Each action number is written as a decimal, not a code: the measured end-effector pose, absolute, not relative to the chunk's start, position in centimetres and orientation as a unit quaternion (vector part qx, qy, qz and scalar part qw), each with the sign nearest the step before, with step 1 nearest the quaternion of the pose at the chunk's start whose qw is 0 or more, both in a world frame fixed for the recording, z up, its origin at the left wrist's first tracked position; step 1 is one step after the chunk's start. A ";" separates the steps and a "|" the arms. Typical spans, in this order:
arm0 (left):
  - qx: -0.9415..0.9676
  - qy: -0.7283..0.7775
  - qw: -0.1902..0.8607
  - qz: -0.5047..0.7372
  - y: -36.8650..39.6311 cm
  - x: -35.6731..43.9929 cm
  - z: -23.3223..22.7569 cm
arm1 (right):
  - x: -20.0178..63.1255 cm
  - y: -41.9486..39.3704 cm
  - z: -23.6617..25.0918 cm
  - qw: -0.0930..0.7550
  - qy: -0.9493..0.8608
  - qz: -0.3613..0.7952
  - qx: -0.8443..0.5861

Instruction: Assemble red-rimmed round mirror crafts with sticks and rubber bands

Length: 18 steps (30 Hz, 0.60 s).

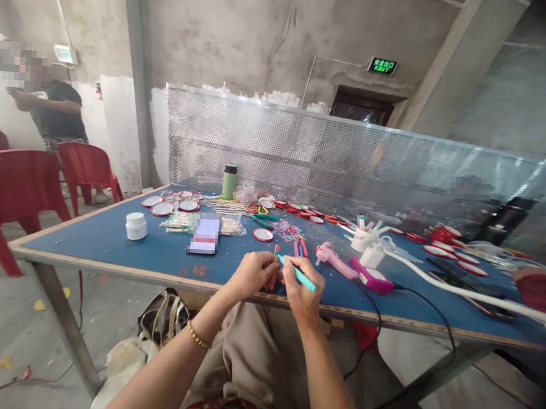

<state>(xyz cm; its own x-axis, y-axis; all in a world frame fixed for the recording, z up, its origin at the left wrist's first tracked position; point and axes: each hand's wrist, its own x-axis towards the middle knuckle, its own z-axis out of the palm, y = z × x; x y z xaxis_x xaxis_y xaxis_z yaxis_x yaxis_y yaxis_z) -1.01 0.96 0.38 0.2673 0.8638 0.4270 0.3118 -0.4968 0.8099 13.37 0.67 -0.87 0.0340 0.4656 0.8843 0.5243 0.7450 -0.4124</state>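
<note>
At the near edge of a blue table [92, 244], the left hand [251, 275] pinches a small piece while the right hand [302, 291], closed on a teal stick [297, 274], works its tip against it, which likely calls for steady aim.

Blurred card [206, 235], teal stick's [299, 276] end hidden

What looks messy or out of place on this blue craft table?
Nothing looks spilled or broken. The blue table is simply crowded: round red-rimmed discs lie scattered, and a black cable droops over the front edge. The left hand and right hand hold a teal pen.
</note>
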 end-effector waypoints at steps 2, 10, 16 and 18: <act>0.736 0.397 0.307 0.455 0.9 -1.0 0.4 | 13.4 0.6 -0.9 0.627 -0.691 -0.021 -0.358; 0.735 0.393 0.311 0.457 1.0 -1.0 0.3 | 13.5 0.5 -0.9 0.628 -0.689 -0.021 -0.360; 0.736 0.393 0.308 0.457 1.0 -1.0 0.3 | 13.4 0.5 -0.8 0.620 -0.699 -0.025 -0.355; 0.736 0.393 0.307 0.457 1.0 -1.0 0.3 | 13.4 0.6 -0.8 0.619 -0.700 -0.026 -0.354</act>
<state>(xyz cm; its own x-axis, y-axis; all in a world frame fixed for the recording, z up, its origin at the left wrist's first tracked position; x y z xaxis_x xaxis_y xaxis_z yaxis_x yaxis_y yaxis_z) -1.02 1.01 0.28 0.2735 0.8601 0.4307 0.2987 -0.5015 0.8119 13.35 0.55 -0.79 0.0180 0.4642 0.8855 0.5284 0.7475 -0.4026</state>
